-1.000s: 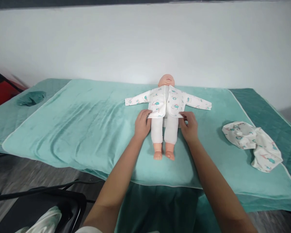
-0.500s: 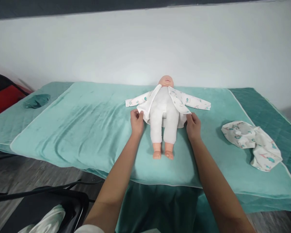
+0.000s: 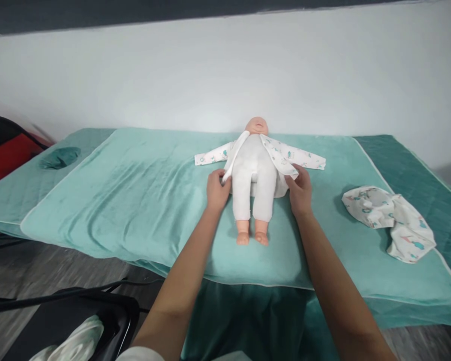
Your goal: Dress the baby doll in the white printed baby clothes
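A baby doll (image 3: 254, 173) lies on its back on a teal towel (image 3: 135, 185), head toward the wall. It wears a white printed jacket (image 3: 285, 158) spread apart over its plain white body, sleeves stretched out sideways. My left hand (image 3: 217, 189) pinches the jacket's left front panel beside the doll's hip. My right hand (image 3: 299, 190) grips the right front panel at the other hip. Both hands have their fingers closed on the cloth.
A crumpled printed garment (image 3: 391, 220) lies on the towel at the right. A small dark green cloth (image 3: 59, 157) sits at the far left of the bed. A black chair (image 3: 75, 321) holding white cloth stands below left. A red and black object (image 3: 3, 155) is at the left edge.
The jacket was closed over the doll's chest a second ago. My hands pulled its two front panels outward, baring the white body, and have since drawn slightly back toward the hips.
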Tool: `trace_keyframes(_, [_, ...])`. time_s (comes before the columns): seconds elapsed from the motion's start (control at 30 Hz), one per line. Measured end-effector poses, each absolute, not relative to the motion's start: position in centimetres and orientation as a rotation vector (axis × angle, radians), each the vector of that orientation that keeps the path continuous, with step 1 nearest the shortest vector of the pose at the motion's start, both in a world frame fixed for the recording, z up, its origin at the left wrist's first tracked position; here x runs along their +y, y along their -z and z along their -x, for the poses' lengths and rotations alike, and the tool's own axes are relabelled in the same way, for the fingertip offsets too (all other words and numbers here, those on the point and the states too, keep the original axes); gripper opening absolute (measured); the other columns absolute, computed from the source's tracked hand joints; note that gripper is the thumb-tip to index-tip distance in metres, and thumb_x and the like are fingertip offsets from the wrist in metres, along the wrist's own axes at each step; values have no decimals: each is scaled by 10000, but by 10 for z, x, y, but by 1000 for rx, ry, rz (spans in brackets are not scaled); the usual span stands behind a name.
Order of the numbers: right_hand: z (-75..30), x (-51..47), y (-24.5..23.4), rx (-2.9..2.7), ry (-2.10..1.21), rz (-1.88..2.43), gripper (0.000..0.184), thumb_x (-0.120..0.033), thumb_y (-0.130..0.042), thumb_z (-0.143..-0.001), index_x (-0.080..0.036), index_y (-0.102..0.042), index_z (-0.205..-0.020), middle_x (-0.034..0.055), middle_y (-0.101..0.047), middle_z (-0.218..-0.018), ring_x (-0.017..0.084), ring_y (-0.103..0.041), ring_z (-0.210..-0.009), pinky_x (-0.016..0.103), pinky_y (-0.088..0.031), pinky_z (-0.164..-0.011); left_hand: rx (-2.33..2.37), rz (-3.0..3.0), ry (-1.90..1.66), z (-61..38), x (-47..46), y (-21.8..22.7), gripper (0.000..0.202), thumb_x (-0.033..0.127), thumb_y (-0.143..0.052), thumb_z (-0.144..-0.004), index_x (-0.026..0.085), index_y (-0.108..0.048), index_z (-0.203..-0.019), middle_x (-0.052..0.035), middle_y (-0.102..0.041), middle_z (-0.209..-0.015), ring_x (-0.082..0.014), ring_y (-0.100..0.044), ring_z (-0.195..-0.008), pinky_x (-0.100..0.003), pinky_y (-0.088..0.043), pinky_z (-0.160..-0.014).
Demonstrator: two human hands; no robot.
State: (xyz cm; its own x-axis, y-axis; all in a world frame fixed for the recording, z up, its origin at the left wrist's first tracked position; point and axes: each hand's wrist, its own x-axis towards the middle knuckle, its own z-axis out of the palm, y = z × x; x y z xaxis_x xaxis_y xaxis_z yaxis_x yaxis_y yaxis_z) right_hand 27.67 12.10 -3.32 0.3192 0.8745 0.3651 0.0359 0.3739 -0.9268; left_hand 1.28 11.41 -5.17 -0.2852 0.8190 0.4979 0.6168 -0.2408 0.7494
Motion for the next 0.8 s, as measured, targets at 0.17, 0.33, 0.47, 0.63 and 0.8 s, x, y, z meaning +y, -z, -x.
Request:
trace_keyframes(0.17, [-277,115,27,-1047,-928,1109,342,-493,-718,-807,-164,-704,-899,-2,-628,-795,101,-548,-676,233,-496,-622,1797,-1720,-1568,-15,108,47,130,269,-529,-926,201,-613,-997,-52,-678,-939,-198,-621,-874,-347,-495,-844])
trace_keyframes(0.33, [-284,119,27,-778,-1162,933,413,-579,-675,-791,-174,-592,-787,-2,-595,-691,117,-570,-594,252,-517,-525,1739,-1618,-1657,-16,104,43,118,243,-530,-907,205,-589,-1002,-18,-658,-873,-162,-614,-810,-297,-487,-793])
trace_keyframes(0.47, [-286,121,27,-737,-1204,899,358,-517,-694,-748,-181,-572,-720,13,-627,-676,127,-605,-586,258,-531,-523,1744,-1586,-1643,-15,104,43,120,244,-540,-894,209,-584,-1000,-4,-638,-841,-155,-596,-775,-286,-479,-764])
trace_keyframes(0.63, [-283,117,28,-751,-1165,938,388,-541,-713,-743,-188,-570,-667,8,-609,-621,128,-585,-550,270,-521,-507,1753,-1554,-1647,-16,105,42,131,250,-548,-886,211,-591,-1004,8,-605,-793,-151,-574,-735,-281,-463,-729])
trace_keyframes(0.8, [-282,112,28,-813,-1153,960,374,-508,-713,-778,-175,-581,-672,11,-599,-619,133,-596,-560,276,-526,-534,1763,-1566,-1657,-15,104,43,125,260,-551,-887,215,-592,-996,17,-577,-759,-149,-552,-706,-274,-446,-701])
